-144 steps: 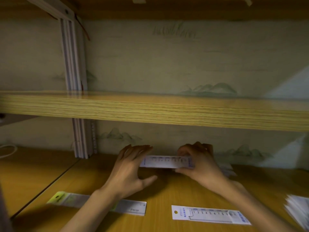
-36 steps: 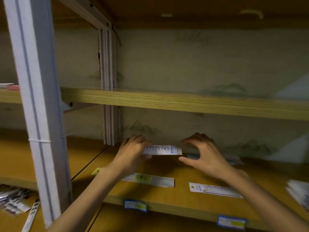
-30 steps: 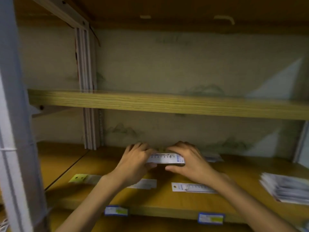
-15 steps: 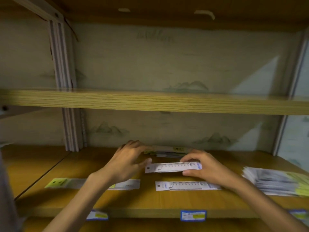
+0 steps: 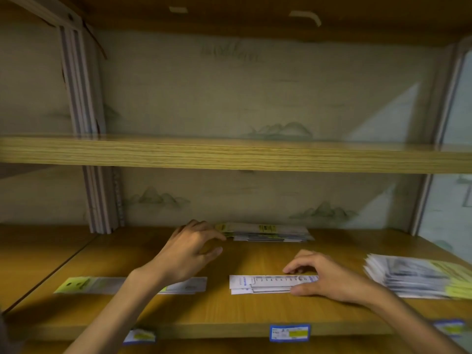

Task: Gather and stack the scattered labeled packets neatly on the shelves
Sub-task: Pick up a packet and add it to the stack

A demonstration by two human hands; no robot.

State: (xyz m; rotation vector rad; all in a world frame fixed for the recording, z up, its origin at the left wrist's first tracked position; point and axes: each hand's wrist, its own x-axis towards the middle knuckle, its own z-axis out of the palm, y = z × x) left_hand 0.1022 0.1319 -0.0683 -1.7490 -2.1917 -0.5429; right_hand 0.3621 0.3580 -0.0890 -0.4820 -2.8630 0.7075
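Right hand [image 5: 329,277] pinches white ruler-printed packets [image 5: 268,284] between fingertips and thumb, flat on wooden shelf [image 5: 229,312]. Left hand [image 5: 189,251] at 10 o'clock from packets, fingers loosely curled, touching nothing. Stacked packet pile [image 5: 265,232] at 12 o'clock.

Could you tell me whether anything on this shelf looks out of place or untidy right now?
Yes. One packet with a yellow-green end lies alone at the front left, apart from any pile. The two white packets under the right hand sit slightly offset, and the right-hand pile is fanned out, not squared.
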